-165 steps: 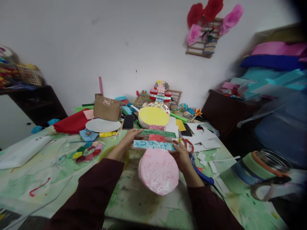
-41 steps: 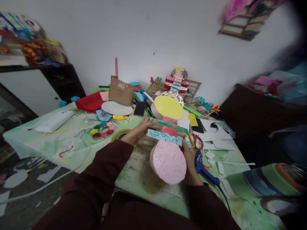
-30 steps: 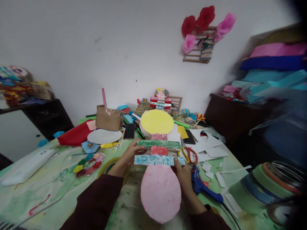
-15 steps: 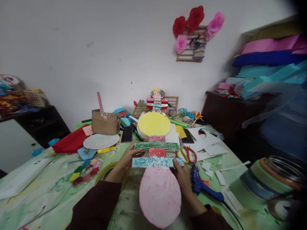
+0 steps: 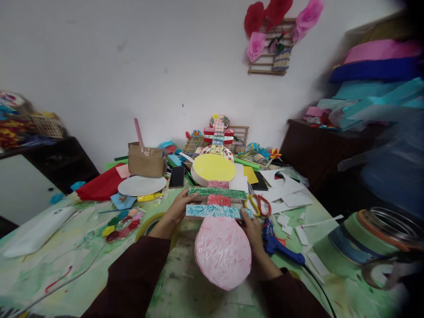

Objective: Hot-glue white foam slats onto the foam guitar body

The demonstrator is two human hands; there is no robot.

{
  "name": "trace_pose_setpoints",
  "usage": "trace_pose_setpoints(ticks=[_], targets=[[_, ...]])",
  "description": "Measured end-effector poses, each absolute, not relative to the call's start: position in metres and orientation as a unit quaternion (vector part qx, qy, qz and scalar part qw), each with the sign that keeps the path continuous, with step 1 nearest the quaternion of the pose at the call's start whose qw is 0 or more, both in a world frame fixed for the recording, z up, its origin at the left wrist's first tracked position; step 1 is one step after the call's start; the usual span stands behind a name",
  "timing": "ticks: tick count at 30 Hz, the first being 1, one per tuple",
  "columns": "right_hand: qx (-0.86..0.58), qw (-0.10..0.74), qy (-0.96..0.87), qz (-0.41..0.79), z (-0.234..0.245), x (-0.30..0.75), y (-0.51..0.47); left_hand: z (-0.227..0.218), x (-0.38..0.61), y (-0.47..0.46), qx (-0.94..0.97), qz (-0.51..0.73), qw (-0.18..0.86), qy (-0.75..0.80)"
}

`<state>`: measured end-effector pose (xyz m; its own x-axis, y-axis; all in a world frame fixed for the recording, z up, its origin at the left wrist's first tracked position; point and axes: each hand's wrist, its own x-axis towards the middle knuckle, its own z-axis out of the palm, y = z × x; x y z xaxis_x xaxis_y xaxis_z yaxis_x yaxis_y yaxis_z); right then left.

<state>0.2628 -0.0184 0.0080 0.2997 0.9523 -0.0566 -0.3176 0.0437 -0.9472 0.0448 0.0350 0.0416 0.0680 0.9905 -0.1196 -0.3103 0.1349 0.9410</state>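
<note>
Between my two hands is a painted foam-board model (image 5: 223, 254), held above the table. It has a pink round piece nearest me, a blue-and-white crossbar (image 5: 213, 212), a green crossbar (image 5: 218, 193) and a yellow oval (image 5: 214, 168) at the far end. My left hand (image 5: 178, 206) is closed on the left ends of the bars. On the right, my right hand (image 5: 251, 227) grips the blue-and-white bar's end, thumb on top. A blue glue gun (image 5: 278, 247) lies just right of that hand, with scissors (image 5: 260, 204) beyond it.
A paint palette (image 5: 122, 226), phone (image 5: 176, 176), white oval plate (image 5: 142, 186) and cardboard box (image 5: 146, 160) are to the left. White board scraps (image 5: 288, 196) and a large jar (image 5: 351, 243) stand right. A similar finished-looking model (image 5: 218, 134) is at the back.
The pink round piece's near end has shifted upward in view and now shows a glossy, streaked surface, as the model tilts slightly. My grip stays the same; the view has shifted a little.
</note>
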Motion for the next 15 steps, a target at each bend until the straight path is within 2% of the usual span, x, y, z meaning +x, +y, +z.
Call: trace_pose_setpoints(ticks=[6,15], targets=[[-0.452,0.637,-0.295,0.550,0.004,0.263,-0.016,0.043,0.045,0.034,0.386,0.521,0.621,0.441],[-0.277,0.687,-0.189,0.645,-0.006,0.256,-0.011,0.039,0.042,0.036,0.413,0.508,0.613,0.441]])
